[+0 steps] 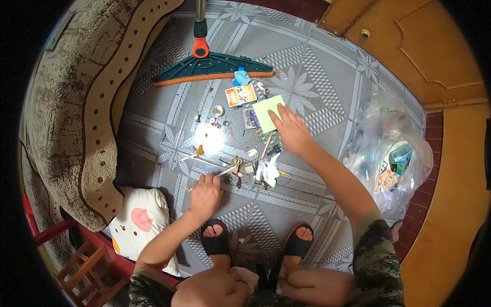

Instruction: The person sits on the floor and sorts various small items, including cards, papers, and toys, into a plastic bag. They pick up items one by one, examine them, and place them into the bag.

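Note:
On the patterned tile floor, my right hand [292,128] has its fingertips on a pale green square sheet [268,113], which partly covers a small clear package [251,118]. My left hand [206,195] is low over the floor, fingers bent down, beside a thin white stick [227,171]; whether it grips anything is hidden. Between the hands lie a wooden stick [266,146], a crumpled white tissue [269,171], a dry yellow leaf [200,150] and several small scraps. An orange printed card [241,95] and a light blue scrap [242,76] lie further up.
A green floor squeegee or broom [215,67] with an orange edge stands beyond the scraps. At right sits a clear plastic bag [387,172] of litter by a wooden door [433,50]. A covered sofa [96,115], white cushion [140,222] and wooden stool [86,268] are at left.

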`<state>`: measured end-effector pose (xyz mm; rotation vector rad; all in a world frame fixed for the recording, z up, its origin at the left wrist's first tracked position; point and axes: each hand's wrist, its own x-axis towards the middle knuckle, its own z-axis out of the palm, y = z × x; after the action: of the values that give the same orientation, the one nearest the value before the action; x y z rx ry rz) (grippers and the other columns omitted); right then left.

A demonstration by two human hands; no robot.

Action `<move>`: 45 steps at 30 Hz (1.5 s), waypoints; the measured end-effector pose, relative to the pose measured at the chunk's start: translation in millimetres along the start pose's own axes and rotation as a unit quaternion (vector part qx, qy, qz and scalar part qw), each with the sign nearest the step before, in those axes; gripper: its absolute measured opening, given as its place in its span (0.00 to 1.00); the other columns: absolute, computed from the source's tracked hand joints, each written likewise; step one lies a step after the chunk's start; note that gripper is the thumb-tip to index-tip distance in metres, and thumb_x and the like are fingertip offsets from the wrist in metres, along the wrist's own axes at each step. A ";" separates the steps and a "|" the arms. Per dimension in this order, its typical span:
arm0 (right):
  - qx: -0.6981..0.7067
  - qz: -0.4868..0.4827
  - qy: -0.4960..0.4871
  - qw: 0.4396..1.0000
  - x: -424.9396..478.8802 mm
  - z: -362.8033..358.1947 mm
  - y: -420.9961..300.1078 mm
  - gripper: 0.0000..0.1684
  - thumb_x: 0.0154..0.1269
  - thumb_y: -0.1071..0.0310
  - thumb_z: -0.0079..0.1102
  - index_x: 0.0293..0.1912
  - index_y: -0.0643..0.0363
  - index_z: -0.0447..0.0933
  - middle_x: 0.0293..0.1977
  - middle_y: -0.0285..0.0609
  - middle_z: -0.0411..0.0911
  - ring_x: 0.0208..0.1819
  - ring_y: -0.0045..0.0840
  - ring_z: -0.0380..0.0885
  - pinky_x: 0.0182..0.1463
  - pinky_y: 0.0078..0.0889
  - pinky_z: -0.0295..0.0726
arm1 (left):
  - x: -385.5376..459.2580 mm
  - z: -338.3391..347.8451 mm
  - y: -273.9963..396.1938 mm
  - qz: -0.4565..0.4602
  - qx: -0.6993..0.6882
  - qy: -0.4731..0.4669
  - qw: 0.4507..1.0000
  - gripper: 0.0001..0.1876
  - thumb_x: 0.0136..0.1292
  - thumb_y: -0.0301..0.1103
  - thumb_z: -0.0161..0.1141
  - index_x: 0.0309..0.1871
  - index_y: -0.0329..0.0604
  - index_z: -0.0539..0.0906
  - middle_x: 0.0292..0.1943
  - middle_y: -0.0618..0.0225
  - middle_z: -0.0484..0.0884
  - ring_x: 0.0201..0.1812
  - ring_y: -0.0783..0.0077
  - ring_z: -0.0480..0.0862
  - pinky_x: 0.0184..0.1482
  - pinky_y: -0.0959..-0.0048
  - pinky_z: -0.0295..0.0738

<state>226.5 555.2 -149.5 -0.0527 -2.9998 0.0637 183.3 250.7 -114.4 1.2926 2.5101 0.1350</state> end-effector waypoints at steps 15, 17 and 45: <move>0.277 0.289 0.056 0.915 -66.6 -35.9 -4.3 0.14 0.55 0.73 0.47 0.43 0.60 0.73 0.26 0.44 0.77 0.24 0.33 0.74 0.29 0.35 0.73 | 12.0 18.0 11.7 -0.094 -0.210 0.008 0.973 0.08 0.51 0.32 0.60 0.29 0.37 0.75 0.31 0.55 0.78 0.35 0.54 0.79 0.35 0.60 0.73; 0.416 0.349 0.031 0.839 -108.3 -13.3 1.3 0.13 0.57 0.73 0.45 0.41 0.62 0.75 0.26 0.42 0.77 0.22 0.28 0.74 0.27 0.31 0.73 | 17.2 16.7 26.5 -0.043 -0.210 -0.001 0.977 0.09 0.51 0.33 0.59 0.30 0.37 0.75 0.32 0.55 0.79 0.35 0.55 0.79 0.35 0.60 0.74; 0.213 0.018 0.024 0.976 39.2 -0.2 -17.6 0.15 0.45 0.76 0.56 0.38 0.61 0.75 0.39 0.44 0.69 0.47 0.36 0.67 0.47 0.36 0.69 | 7.3 33.8 -1.5 -0.383 -0.682 0.183 0.595 0.12 0.56 0.27 0.51 0.44 0.38 0.76 0.34 0.68 0.79 0.31 0.77 0.80 0.29 0.77 0.77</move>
<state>187.2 539.1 -143.1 -0.0616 -2.8659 0.6945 188.9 253.7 -148.4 -0.4956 1.8753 1.7585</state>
